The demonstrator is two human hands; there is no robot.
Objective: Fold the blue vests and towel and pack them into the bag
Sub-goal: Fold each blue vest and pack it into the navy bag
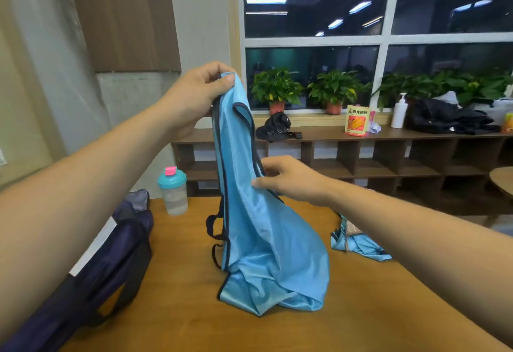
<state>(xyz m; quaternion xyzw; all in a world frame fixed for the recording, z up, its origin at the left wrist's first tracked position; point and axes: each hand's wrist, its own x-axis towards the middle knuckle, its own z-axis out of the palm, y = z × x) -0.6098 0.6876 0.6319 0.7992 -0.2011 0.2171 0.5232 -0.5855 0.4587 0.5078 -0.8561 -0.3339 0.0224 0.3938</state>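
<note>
A light blue vest (258,235) with dark trim hangs upright over the wooden table (361,310), its lower hem bunched on the tabletop. My left hand (194,96) pinches the vest's top strap, held high. My right hand (291,179) pinches the vest's right edge about halfway down. A second crumpled blue cloth (358,243) lies on the table to the right, partly hidden by my right forearm. A dark navy bag (111,263) lies at the table's left edge, under my left arm.
A shaker bottle (173,190) with a teal lid stands at the table's far left. Behind is a low wooden shelf (388,157) carrying a black hat, an orange packet, a pump bottle, dark clothing and potted plants along the window.
</note>
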